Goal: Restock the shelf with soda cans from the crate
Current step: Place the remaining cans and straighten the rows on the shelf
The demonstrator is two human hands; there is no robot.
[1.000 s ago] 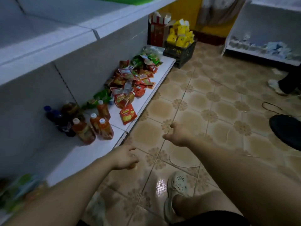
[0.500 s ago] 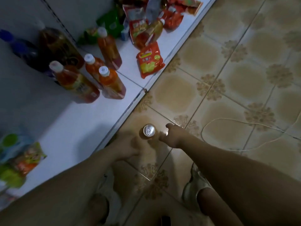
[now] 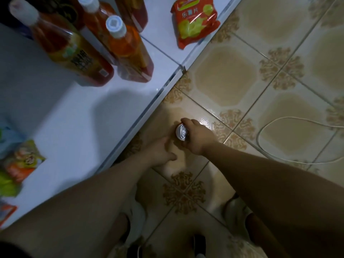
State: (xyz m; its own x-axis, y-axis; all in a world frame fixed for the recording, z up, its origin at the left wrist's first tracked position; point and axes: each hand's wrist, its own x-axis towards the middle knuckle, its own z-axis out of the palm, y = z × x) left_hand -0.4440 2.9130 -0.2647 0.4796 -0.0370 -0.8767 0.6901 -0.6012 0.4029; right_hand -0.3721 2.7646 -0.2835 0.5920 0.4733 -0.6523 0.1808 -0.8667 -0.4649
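The soda can (image 3: 182, 131) stands upright down at the tiled floor (image 3: 232, 77), near the white shelf (image 3: 74, 118) edge. Your right hand (image 3: 197, 135) is curled around it. Your left hand (image 3: 160, 151) hangs relaxed just beside it, holding nothing. Orange drink bottles (image 3: 128, 49) stand on the shelf.

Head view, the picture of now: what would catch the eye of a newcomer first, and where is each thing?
First comes the silver top of a soda can, upright on the tiled floor close to the white shelf. The right hand is curled round it and the left hand lies open beside it. Next come the orange-brown bottles with white caps on that shelf at upper left, and a red snack bag at its front edge.
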